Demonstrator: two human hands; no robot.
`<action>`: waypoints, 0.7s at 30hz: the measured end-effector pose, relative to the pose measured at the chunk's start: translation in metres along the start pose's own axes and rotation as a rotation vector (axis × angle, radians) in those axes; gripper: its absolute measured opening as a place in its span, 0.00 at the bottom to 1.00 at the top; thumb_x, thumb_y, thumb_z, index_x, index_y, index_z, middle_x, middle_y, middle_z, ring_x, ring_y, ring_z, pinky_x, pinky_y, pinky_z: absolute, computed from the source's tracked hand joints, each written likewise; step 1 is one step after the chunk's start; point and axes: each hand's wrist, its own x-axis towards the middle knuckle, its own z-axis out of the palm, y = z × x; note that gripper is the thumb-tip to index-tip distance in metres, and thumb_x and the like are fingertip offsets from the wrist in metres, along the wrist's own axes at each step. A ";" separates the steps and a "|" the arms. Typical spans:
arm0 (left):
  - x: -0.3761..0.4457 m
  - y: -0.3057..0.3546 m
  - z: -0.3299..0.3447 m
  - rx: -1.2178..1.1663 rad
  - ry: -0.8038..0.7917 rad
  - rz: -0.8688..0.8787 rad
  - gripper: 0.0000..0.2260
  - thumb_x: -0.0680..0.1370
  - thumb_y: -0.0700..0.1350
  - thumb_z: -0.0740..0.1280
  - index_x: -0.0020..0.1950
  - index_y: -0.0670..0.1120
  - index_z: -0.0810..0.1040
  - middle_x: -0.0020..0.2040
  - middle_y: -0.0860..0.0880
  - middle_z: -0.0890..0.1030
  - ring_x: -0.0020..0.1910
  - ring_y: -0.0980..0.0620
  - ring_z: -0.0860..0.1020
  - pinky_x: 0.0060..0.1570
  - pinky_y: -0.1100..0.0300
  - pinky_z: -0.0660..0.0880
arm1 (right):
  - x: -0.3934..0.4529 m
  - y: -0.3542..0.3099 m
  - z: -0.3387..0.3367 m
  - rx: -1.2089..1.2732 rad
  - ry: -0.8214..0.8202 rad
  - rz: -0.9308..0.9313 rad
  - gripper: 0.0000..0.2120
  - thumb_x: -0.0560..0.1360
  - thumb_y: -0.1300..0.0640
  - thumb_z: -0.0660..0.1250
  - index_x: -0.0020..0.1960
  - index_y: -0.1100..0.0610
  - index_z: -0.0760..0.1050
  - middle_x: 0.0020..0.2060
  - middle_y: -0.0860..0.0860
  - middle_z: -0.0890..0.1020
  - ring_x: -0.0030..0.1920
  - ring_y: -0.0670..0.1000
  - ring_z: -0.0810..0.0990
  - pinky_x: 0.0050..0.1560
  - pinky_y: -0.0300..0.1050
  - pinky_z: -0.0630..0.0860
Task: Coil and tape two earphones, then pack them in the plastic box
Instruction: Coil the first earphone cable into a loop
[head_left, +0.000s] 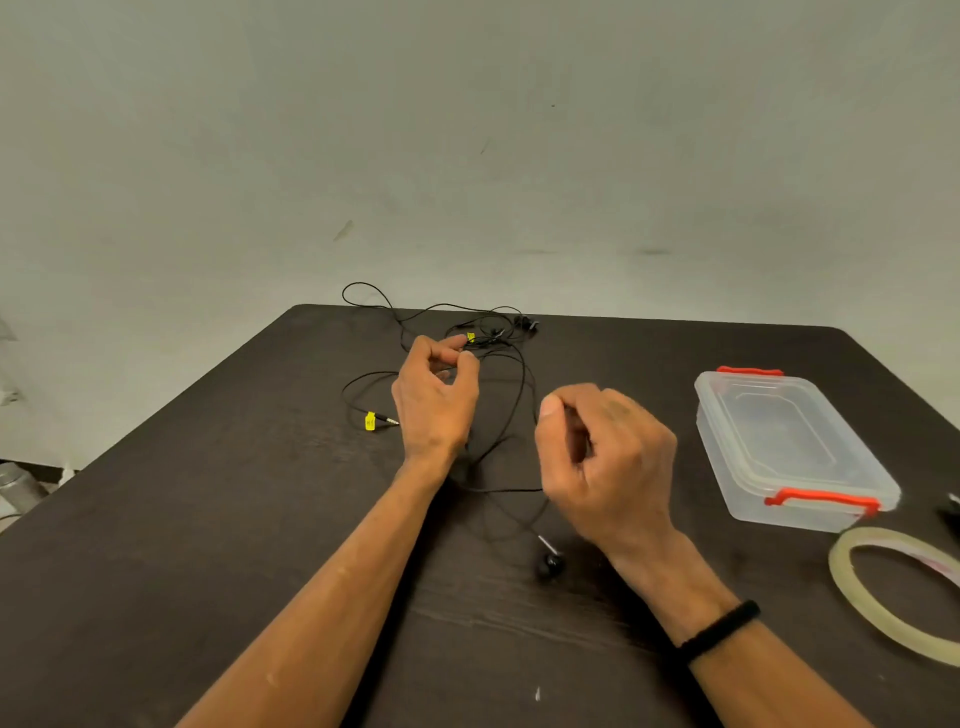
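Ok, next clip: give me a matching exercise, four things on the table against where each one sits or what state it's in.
Things:
1. plastic box
2. tape roll
3. yellow-tagged plug
4. earbud

Places or states:
A. lying just left of the left hand
B. lid on, red clips, right of the right hand
C. near right corner, partly cut off by the frame
D. on the table beside the right wrist

Pairs: 1-B, 2-C, 3-A, 4-D

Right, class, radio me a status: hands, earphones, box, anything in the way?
Left hand and right hand both pinching black earphone cable. Cables uncoiled, tangled. Box shut, tape untouched. Nothing in the way.
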 end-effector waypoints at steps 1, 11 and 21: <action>-0.001 0.001 0.000 -0.020 -0.016 0.011 0.06 0.78 0.42 0.69 0.43 0.45 0.75 0.52 0.55 0.87 0.50 0.57 0.85 0.56 0.51 0.81 | 0.001 0.004 0.001 -0.017 -0.016 0.090 0.08 0.81 0.56 0.67 0.44 0.56 0.81 0.33 0.47 0.78 0.33 0.50 0.74 0.35 0.49 0.73; -0.024 0.035 -0.002 -0.197 -0.234 0.269 0.05 0.83 0.43 0.69 0.53 0.43 0.75 0.40 0.49 0.83 0.39 0.51 0.85 0.46 0.51 0.83 | 0.005 0.020 0.008 0.152 -0.276 0.515 0.08 0.78 0.54 0.75 0.56 0.50 0.84 0.44 0.40 0.84 0.45 0.36 0.83 0.47 0.36 0.81; -0.020 0.055 -0.006 -0.083 -0.284 0.255 0.07 0.82 0.49 0.70 0.56 0.47 0.79 0.31 0.44 0.71 0.30 0.55 0.68 0.32 0.59 0.69 | 0.011 0.024 0.000 0.597 -0.421 0.751 0.08 0.76 0.59 0.77 0.55 0.54 0.86 0.44 0.50 0.89 0.37 0.57 0.87 0.34 0.45 0.81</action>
